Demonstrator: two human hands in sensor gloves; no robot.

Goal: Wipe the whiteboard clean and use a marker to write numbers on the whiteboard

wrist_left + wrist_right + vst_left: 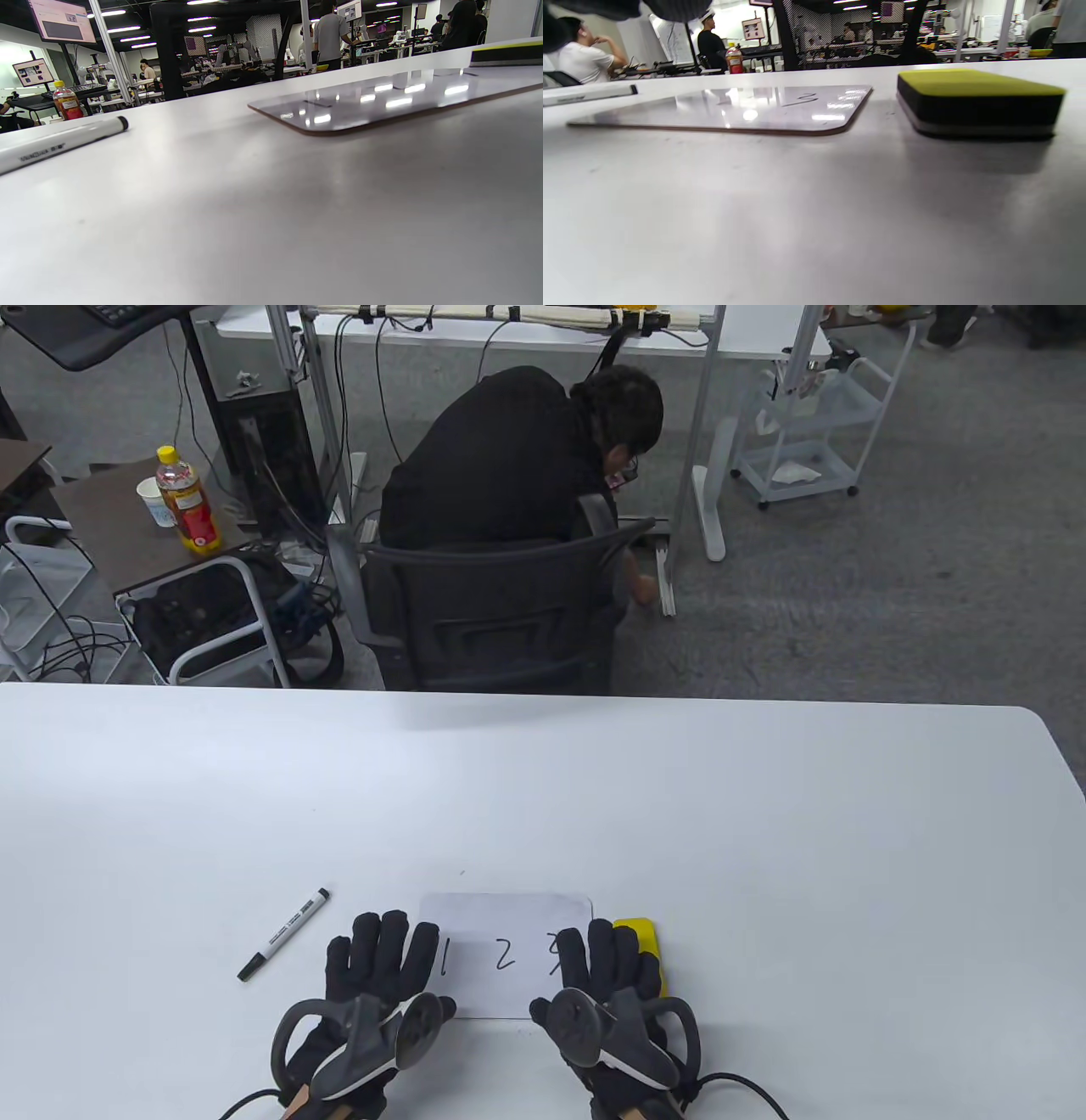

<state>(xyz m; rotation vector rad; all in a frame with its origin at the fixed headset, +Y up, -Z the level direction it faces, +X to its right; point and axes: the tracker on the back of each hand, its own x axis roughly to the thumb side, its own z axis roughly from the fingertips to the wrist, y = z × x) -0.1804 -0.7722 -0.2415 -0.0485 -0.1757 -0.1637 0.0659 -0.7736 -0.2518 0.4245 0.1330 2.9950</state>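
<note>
Hands (382,976) (607,976) flat, flanking whiteboard (506,916) edges.

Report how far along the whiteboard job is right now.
Nothing looks done yet: the whiteboard still shows the digits 1, 2 and a third partly hidden by the right hand. Nothing is in hand: both hands lie flat, the left hand at the board's left edge. The yellow eraser sits beside the board on the right, the capped marker to its left. Wiping and writing fresh numbers both remain.

The whiteboard (509,950) is white with black numbers. The eraser (980,101) is yellow over black. The marker (284,934) is white with black ends.
</note>
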